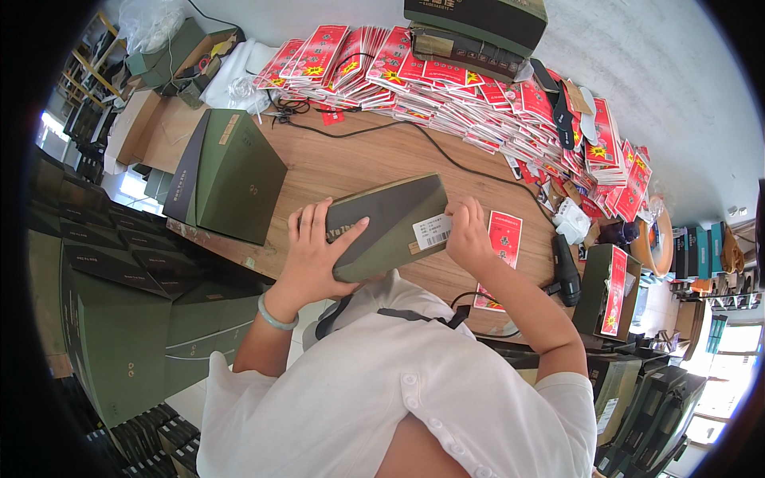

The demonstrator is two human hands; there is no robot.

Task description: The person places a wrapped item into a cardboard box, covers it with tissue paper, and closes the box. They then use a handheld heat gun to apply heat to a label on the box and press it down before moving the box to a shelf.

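A green and black shoebox (390, 219) lies tilted in front of me at the near edge of the wooden table (358, 147). My left hand (315, 251) grips its left end, thumb across the dark side and fingers spread toward the far edge. At the other end, my right hand (470, 237) has its fingers curled against the box corner. Its fingertips touch the right edge of a white barcode label (433, 232) on the side of the box. What the right fingertips press on is partly hidden.
Another green shoebox (231, 179) stands at the left. Red printed packets (470, 103) pile along the wall, with shoeboxes (478, 28) on top. A black cable (446, 155) crosses the table. One red packet (504, 239), a hair dryer (566, 271) and an open box (594, 291) are at right.
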